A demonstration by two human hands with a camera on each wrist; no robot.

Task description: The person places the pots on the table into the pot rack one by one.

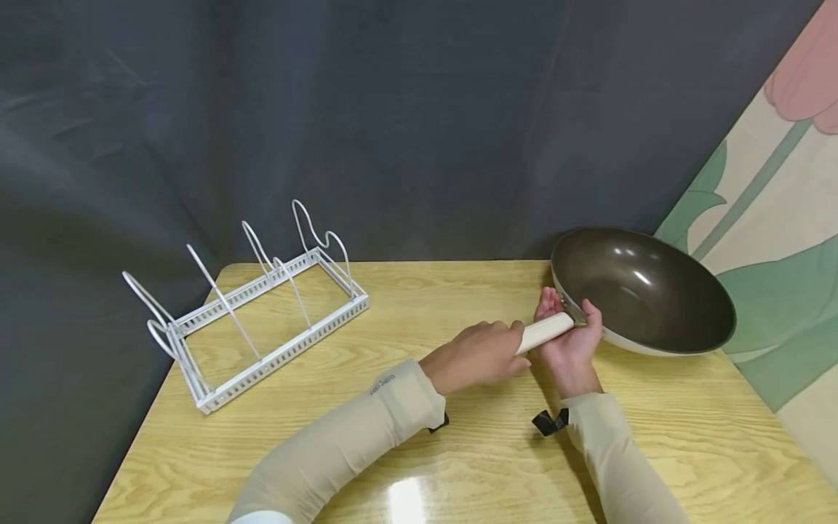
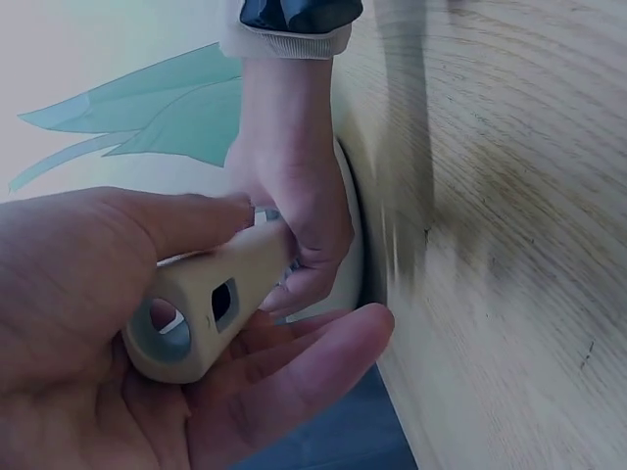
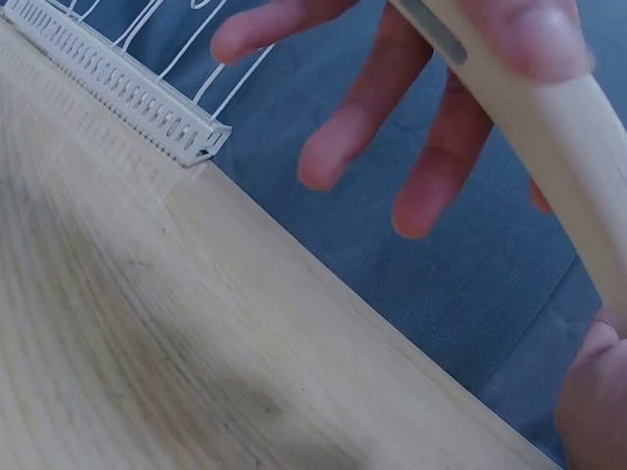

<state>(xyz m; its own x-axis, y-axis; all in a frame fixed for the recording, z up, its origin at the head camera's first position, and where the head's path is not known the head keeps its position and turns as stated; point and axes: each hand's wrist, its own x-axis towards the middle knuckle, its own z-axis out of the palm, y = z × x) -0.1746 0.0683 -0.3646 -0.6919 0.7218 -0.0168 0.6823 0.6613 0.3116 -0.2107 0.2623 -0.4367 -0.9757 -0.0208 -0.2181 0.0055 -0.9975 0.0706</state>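
Sleeves, two, beige, nearest the camera at the near edge of the table; small grey writing on the left cuff, too small to read.

Left hand: holds the free end of the pan handle. The left wrist view shows the thumb lying along the top and the fingers cupped loosely beneath, only partly curled. Handle end cream, rounded, with a hanging hole and a small dark slot; no marking legible.

Right hand: grips the same handle at the end next to the bowl, palm upward, fingers curled over the top and thumb on the far side. Black strap at the wrist, just above the table.

Pan: dark non-stick interior, pale outer wall, tilted with its opening toward the camera, at the right side of the table toward the far right corner. Whether its base touches the table cannot be told. No brand visible.

Rack: white, wire dividers upright in a slotted rectangular frame, standing at the far left corner of the table, well apart from both hands; one end overhangs the left edge.

Table: light wood grain, glossy. Dark grey cloth behind; panel with green leaves and pink flower at the right.
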